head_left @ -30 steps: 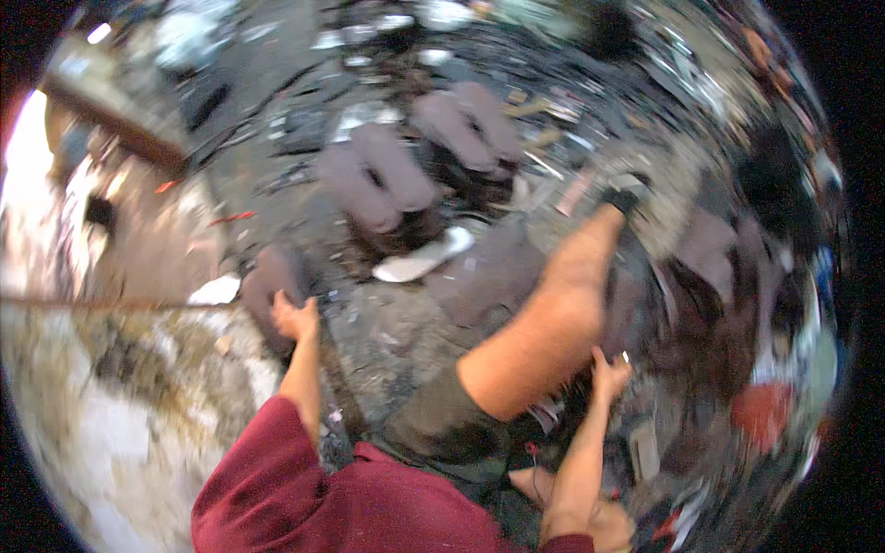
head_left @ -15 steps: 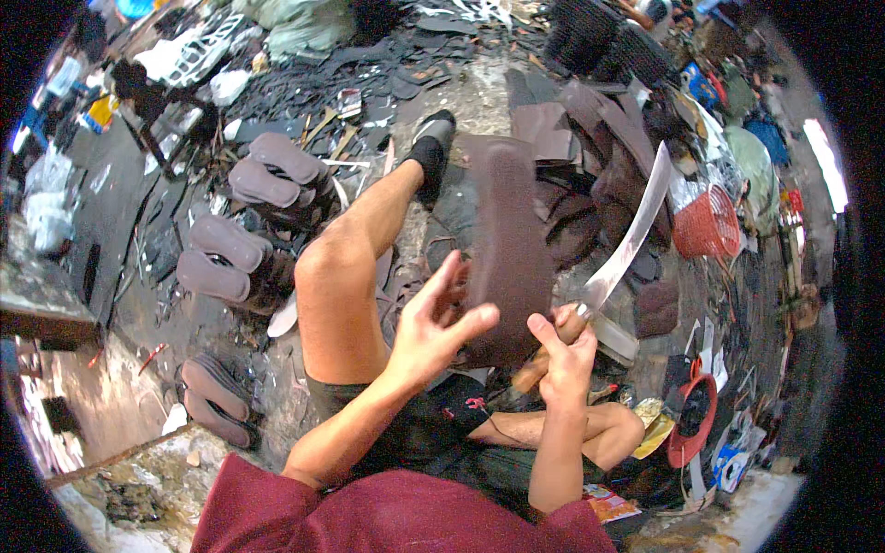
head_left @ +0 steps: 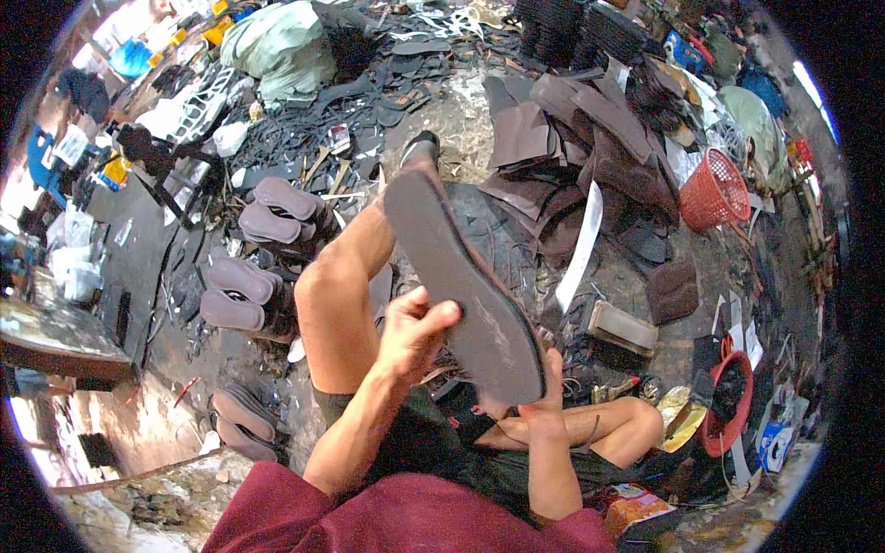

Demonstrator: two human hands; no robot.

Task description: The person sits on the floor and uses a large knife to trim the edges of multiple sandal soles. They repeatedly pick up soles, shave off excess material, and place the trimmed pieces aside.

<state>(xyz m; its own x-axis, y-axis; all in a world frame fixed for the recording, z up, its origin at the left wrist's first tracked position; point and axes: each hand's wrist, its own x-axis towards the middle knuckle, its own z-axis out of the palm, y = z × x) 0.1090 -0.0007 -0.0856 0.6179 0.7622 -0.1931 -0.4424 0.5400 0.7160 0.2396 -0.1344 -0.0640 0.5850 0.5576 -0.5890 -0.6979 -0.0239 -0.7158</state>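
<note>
A long brown shoe sole (head_left: 466, 276) is held up at a slant before me, its broad flat face showing pale scuffs. My left hand (head_left: 412, 336) is closed on its left edge, thumb pressed on the face. Behind its lower right end is my right hand (head_left: 550, 382), largely covered by the sole. A long knife (head_left: 582, 247) with a curved, shiny blade sticks up past the sole from that hand; the handle is hidden. My bare left knee (head_left: 332, 286) is bent beside the left hand, with the foot stretched out ahead.
Stacked brown soles (head_left: 241, 290) stand on the floor at left. A heap of brown sheets (head_left: 553, 147) lies ahead to the right, near a red basket (head_left: 714, 191). A pale rectangular block (head_left: 623, 329) sits right of my hands. Dark scraps (head_left: 369, 111) cover the far floor.
The brown piece has turned and tilted leftward, and my left hand, spread open before, has closed on it. The knife has moved left and lower, its handle now behind the piece.
</note>
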